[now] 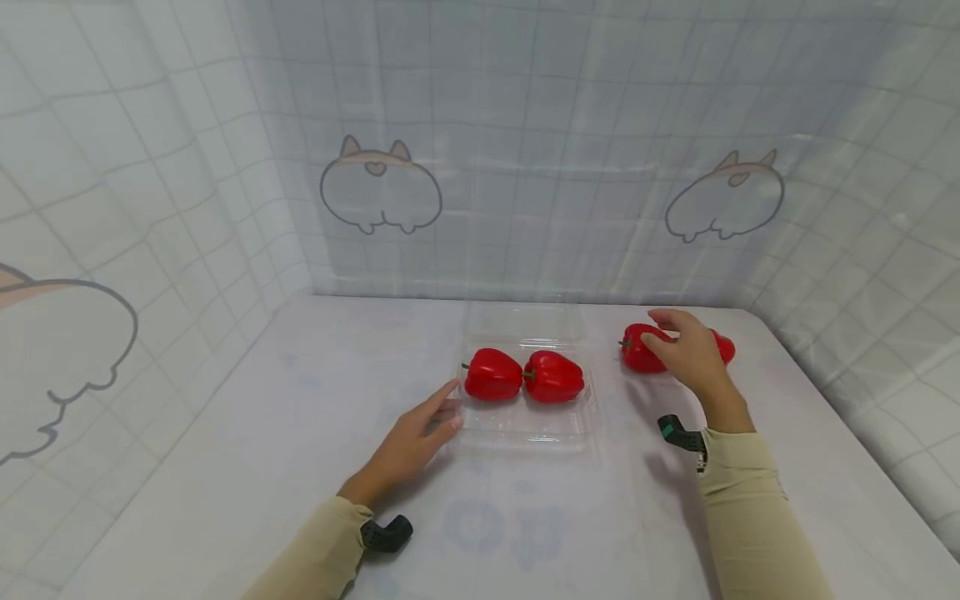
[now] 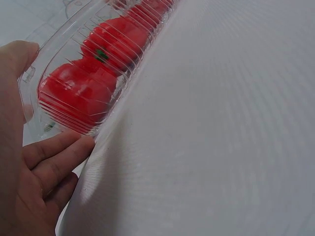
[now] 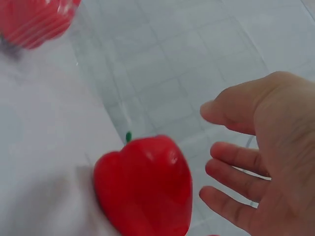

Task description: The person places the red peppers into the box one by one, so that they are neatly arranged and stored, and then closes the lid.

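Head view: two red peppers [image 1: 492,375] sit in one clear box [image 1: 517,423] between the hands; the left hand [image 1: 411,442], fingers loosely extended, is at its side. Two more peppers [image 1: 637,348] lie by the open right hand [image 1: 692,354]. Grid-patterned curtains [image 1: 525,142] with three animal drawings [image 1: 381,196] surround the white table [image 1: 300,400].

Left wrist view: the thumb touches the box's rim.

Right wrist view: a gap separates fingers and pepper.

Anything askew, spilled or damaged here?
Nothing stands out. Two red peppers lie side by side in the clear box, the left hand at its left edge. Two more peppers lie by the right hand. No spill or visible damage.
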Demonstrator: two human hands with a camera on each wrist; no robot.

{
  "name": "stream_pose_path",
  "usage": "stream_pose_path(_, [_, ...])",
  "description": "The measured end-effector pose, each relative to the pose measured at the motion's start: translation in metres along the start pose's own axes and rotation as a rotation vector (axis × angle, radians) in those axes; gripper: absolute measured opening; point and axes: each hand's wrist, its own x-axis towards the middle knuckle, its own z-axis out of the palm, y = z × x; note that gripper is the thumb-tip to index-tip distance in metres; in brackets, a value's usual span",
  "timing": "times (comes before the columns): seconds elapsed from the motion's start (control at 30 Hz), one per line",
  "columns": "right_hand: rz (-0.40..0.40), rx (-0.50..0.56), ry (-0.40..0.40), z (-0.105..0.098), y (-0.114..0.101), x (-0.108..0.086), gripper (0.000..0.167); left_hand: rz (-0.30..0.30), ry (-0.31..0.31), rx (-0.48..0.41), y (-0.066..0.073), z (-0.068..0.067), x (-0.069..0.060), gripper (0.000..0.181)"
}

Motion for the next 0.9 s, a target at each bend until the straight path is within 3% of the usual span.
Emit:
stream_pose_path(0.2, [-0.047, -0.171, -0.049, 0.006, 0.012, 0.003, 0.054, 0.003, 0.002, 0.011, -0.001, 0.0, 0.001, 0.064])
stream_pose_path(0.3, [-0.06, -0.206, -0.051, 0.009, 0.015, 0.004, 0.053, 0.008, 0.005, 0.012, -0.003, 0.001, 0.001, 0.064])
stream_pose_path(0.9, [-0.024, -0.243, -0.036, 0.019, 0.019, 0.003, 0.058, -0.01, 0.0, 0.008, 0.001, -0.001, 0.0, 0.065])
